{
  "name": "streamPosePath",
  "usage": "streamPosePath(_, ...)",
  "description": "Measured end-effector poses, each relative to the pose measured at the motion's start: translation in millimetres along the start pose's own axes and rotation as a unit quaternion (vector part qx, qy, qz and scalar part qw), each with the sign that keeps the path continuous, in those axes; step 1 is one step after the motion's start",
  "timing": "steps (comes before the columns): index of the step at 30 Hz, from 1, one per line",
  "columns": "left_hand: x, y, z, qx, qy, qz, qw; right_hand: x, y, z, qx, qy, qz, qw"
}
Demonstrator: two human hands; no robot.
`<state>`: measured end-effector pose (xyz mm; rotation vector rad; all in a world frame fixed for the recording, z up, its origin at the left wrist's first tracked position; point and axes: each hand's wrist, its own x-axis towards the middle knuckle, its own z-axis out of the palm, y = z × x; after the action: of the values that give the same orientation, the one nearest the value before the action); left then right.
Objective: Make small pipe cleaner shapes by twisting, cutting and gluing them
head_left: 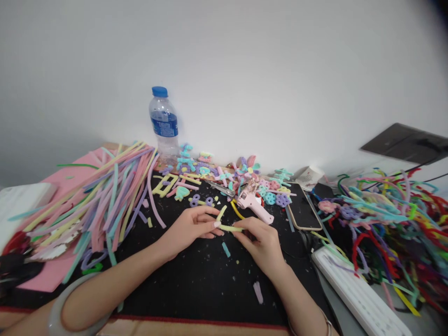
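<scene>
A short yellow pipe cleaner (229,228), bent upward at its left end, stretches between my two hands above a black mat (196,284). My left hand (194,225) pinches it near the bend with thumb and fingertips. Its other end sits between the fingers of my right hand (261,240). Just behind my right hand lies a pink hot glue gun (255,205), with scissors (222,188) to its left. Below the hands are a teal offcut (226,249) and a lilac offcut (258,292).
Long pastel pipe cleaners (115,196) are heaped at left on pink sheets. A water bottle (164,126) stands by the wall. Finished pipe-cleaner shapes (203,170) line the back. At right are a phone (305,207), a white power strip (357,291) and a tangled colourful pile (385,219).
</scene>
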<state>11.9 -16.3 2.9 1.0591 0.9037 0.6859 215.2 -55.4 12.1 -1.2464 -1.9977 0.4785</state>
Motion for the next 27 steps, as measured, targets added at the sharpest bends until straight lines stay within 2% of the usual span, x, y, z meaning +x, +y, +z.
streamPosePath(11,1.5,-1.9,-0.6,0.007,0.026,0.002,1.0,1.6,3.6,-0.8,0.002,0.002,-0.018,1.0)
streamPosePath(27,-1.4,-0.4,1.2,0.031,0.021,0.032,0.999,2.2,3.7,-0.6,-0.008,0.021,0.003,1.0)
